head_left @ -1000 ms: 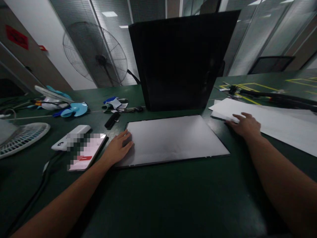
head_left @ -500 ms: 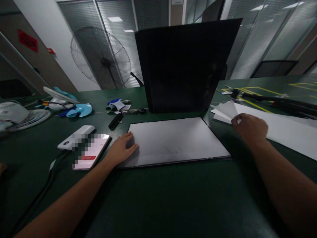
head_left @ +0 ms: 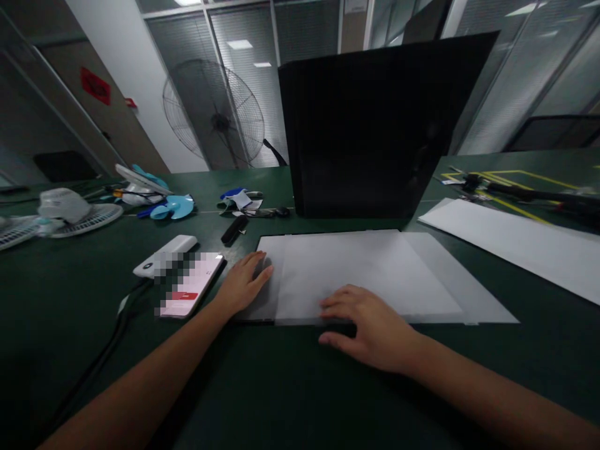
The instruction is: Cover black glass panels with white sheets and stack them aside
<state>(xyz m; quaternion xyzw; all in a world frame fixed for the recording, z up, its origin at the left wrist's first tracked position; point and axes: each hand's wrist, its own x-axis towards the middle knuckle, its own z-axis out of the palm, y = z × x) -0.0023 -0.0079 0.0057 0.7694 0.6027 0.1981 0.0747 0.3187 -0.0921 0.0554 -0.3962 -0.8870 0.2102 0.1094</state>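
Translucent sheet (head_left: 398,272) across the white panel (head_left: 266,303), and it sits off to the right, its right end running past the panel onto bare worktop (head_left: 290,394) while a strip of panel shows at the left! Dark green worktop, this one, with yellow lines (head_left: 513,209) at the far right. Behind the panel a big black screen (head_left: 370,137) stands upright, leaning a little. Over on the right, a white board (head_left: 510,244) lies flat, well apart from the panel. Left side now: a phone (head_left: 201,284) with its screen lit and partly blurred out, a white plastic block (head_left: 182,247) just beside it, a black cable (head_left: 119,322) trailing towards the near edge. Further back, blue fan blades (head_left: 173,207) and a white fan grille (head_left: 100,219). Beyond the worktop, a large wire-caged fan (head_left: 220,122), glass walls with blinds, and a red sign (head_left: 96,85) on the door at far left.

To the hands! Left hand (head_left: 241,284) is palm down at the panel's left edge, fingers on its surface, thumb spread away from them, nothing gripped. Right hand (head_left: 372,325) comes in low from the right, over the sheet's near edge: fingers stretched out leftward above the sheet, thumb out over the worktop, a wide gap between. Whether those fingers touch the sheet, I cannot tell.
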